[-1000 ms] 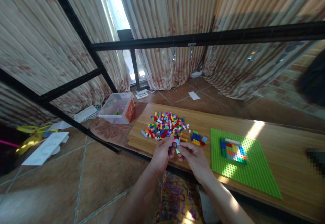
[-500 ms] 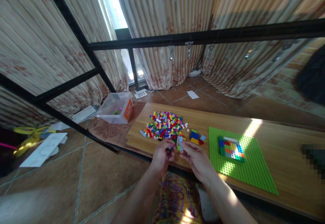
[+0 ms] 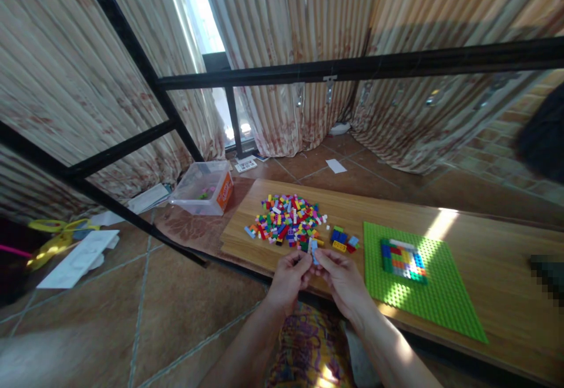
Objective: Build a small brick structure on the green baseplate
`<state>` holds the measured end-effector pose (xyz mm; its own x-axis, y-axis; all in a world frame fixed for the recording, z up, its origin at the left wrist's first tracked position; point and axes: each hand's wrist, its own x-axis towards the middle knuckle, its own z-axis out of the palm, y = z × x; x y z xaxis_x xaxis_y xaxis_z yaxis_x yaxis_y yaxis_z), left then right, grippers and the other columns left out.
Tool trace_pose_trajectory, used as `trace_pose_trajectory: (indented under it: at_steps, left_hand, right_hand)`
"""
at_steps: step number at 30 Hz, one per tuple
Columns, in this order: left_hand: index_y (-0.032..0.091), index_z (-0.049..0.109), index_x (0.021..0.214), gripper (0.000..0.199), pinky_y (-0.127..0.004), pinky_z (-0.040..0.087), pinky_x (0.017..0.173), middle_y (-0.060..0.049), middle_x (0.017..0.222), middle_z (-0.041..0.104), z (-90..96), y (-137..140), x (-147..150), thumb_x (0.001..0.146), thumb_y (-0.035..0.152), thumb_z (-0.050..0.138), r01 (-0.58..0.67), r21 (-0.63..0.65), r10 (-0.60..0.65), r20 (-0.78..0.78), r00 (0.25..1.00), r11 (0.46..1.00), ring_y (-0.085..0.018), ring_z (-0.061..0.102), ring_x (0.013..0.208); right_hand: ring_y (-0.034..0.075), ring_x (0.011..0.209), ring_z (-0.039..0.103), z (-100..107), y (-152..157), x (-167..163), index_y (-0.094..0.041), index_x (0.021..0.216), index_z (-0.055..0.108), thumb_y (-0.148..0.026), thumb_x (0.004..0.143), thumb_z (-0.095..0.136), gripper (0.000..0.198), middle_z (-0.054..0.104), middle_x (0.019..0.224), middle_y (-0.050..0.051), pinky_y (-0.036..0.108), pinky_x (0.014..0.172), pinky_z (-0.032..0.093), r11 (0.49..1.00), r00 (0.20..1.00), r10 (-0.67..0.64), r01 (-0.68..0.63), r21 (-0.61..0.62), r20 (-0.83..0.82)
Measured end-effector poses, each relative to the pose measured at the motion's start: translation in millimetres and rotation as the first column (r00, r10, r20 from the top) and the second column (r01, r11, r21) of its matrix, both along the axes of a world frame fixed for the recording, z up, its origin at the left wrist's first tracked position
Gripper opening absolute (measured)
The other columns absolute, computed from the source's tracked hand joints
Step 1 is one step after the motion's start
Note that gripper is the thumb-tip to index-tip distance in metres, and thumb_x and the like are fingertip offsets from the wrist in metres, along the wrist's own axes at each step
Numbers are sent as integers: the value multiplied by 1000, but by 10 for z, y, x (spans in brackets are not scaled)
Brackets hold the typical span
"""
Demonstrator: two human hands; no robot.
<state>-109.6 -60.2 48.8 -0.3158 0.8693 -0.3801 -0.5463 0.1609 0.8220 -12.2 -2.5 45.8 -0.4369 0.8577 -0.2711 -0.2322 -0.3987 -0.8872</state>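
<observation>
My left hand [image 3: 289, 275] and my right hand [image 3: 341, 275] meet over the board's front edge. Between thumb and fingers, my right hand pinches a light-blue toy brick [image 3: 314, 245] standing upright. The closed fingertips of my left hand press against the same brick's lower left side; any small piece inside them is hidden. Just beyond lies a heap of loose toy bricks [image 3: 286, 219] in many colours. Right of the heap sits a small group of blue, yellow and red bricks [image 3: 339, 238].
A green baseplate [image 3: 378, 291] carries a low square of mixed bricks [image 3: 404, 260]. Both lie on the wooden board [image 3: 506, 259]. At its left stands a clear plastic box [image 3: 198, 203] with a few pieces inside. A black metal bar [image 3: 273, 75] crosses beyond the board.
My left hand has moved right and closed up against the light-blue brick by my right hand. The small purplish piece seen at its fingertips is now hidden.
</observation>
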Motion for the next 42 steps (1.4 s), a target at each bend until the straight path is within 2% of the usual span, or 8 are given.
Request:
trace_pose_trajectory:
  at_steps: [4,8,11,15,25,30,35,42]
  left_hand:
    - [14,57,69,32,-15,19,42,3,58,50,-48,92,-236,66,42,71,-110,-38,104,-127,986,993,-3,37,45]
    - [15,57,62,20,-17,26,43,4,51,50,-71,321,-655,70,32,63,-147,-76,99,-447,889,986,-6,41,45]
    - [15,65,68,10,-18,30,46,3,50,54,-71,528,-904,72,22,59,-113,-145,-3,-626,780,983,-8,47,47]
    - [15,70,76,11,-19,30,45,3,49,56,-83,702,-1024,71,16,61,-107,-184,-33,-627,778,977,-10,52,48]
    - [11,64,104,27,-22,50,60,-10,84,69,45,548,-948,92,23,43,-47,-68,28,-254,967,997,-12,65,65]
    - [13,66,105,23,-23,53,66,-10,89,70,145,410,-763,89,24,53,26,89,-34,97,995,996,-14,67,76]
    - [14,69,103,21,-20,51,67,-8,97,69,278,318,-624,85,20,61,42,153,-64,142,988,987,-10,64,75]
    - [14,68,105,22,-22,53,74,-8,99,69,384,221,-532,87,18,57,34,112,-54,184,982,993,-10,65,75]
  right_hand:
    - [14,53,53,-99,229,13,-16,78,72,-53,68,69,38,61,57,2,27,52,41,978,957,-40,-22,206,287]
    - [19,64,61,-93,546,-28,-16,84,74,-41,80,56,31,71,72,7,29,61,42,816,753,-195,-232,530,629]
    - [20,74,64,-64,689,-134,-17,82,74,-28,80,54,22,73,82,7,29,68,42,727,647,-267,-352,590,715]
    - [20,80,65,-78,723,-262,-18,90,73,-23,81,54,21,74,90,7,27,71,42,669,600,-306,-417,615,739]
    - [17,76,64,-23,502,-233,-18,92,71,-27,85,51,23,71,94,7,31,74,47,664,784,-232,-305,682,576]
    - [17,86,61,173,375,-306,-23,105,67,-26,83,57,25,67,101,5,33,80,49,532,886,-93,-341,775,454]
    - [20,99,57,206,376,-306,-26,100,70,-26,84,60,19,64,103,6,40,90,46,418,884,-132,-360,834,448]
    - [21,98,57,199,310,-198,-24,93,69,-29,86,58,13,63,101,6,39,89,47,437,901,-148,-310,844,408]
